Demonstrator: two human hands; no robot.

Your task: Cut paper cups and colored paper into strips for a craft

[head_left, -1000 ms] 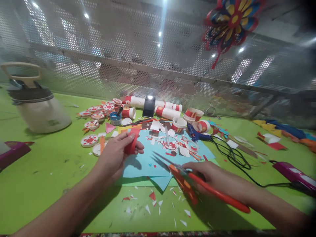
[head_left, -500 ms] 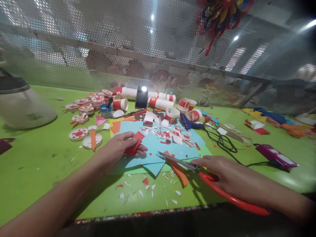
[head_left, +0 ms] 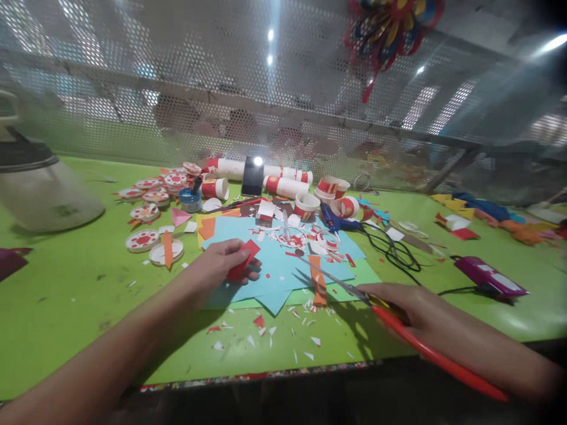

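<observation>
My left hand (head_left: 225, 260) pinches a folded red paper piece (head_left: 243, 260) above the blue paper sheets (head_left: 274, 282). On the right, my right hand (head_left: 411, 301) is wrapped round the red handles of the scissors (head_left: 425, 342). Their blades are parted and point left over the sheets. An orange paper strip (head_left: 317, 280) lies by the blades. Small red and white paper scraps (head_left: 259, 321) are scattered on the green table (head_left: 88, 307) near its front edge.
Paper cups (head_left: 306, 205), a dark phone (head_left: 253, 176) and a blue glue gun (head_left: 334, 219) stand or lie behind the sheets. Round red-and-white pieces (head_left: 142, 240) are on the left. A purple device (head_left: 489, 275) with a black cable lies right; a large jar (head_left: 48, 195) is far left.
My right hand and the scissors have moved right, and the blades are wider apart. The orange strip has turned more upright in view. My left hand still holds the red paper.
</observation>
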